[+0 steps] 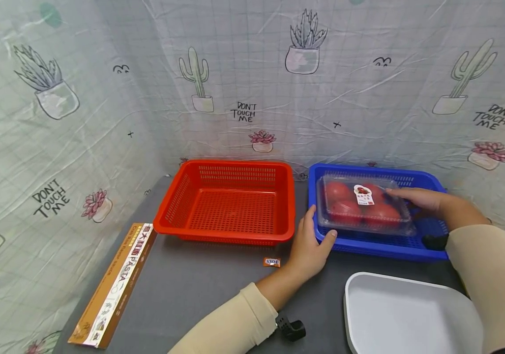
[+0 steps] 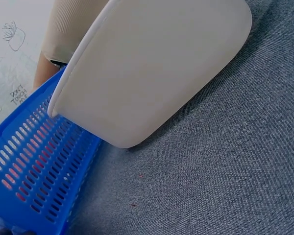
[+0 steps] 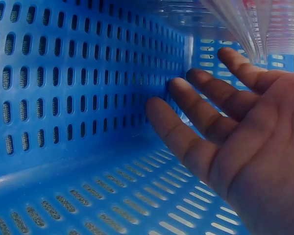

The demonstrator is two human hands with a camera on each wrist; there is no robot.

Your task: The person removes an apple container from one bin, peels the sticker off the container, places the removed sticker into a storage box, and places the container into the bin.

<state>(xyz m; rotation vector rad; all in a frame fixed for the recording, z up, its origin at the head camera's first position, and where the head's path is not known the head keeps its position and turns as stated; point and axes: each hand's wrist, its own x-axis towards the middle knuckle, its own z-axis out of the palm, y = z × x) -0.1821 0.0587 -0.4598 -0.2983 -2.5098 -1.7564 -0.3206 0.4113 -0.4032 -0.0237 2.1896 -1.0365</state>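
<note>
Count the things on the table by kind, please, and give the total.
Baskets: 2, red basket and blue basket
Tomato packs: 1, tomato pack
Pasta boxes: 1, pasta box
White trays: 1, white tray
Small orange packets: 1, orange packet
Total: 6

Cactus-print sheet walls (image 1: 102, 98) around a grey cloth tabletop (image 1: 199, 290).

I see a clear plastic clamshell of red tomatoes (image 1: 364, 205), lid shut with a small white label on top, lying flat in the blue perforated basket (image 1: 369, 248) at my two o'clock, filling its left and middle part.
</note>
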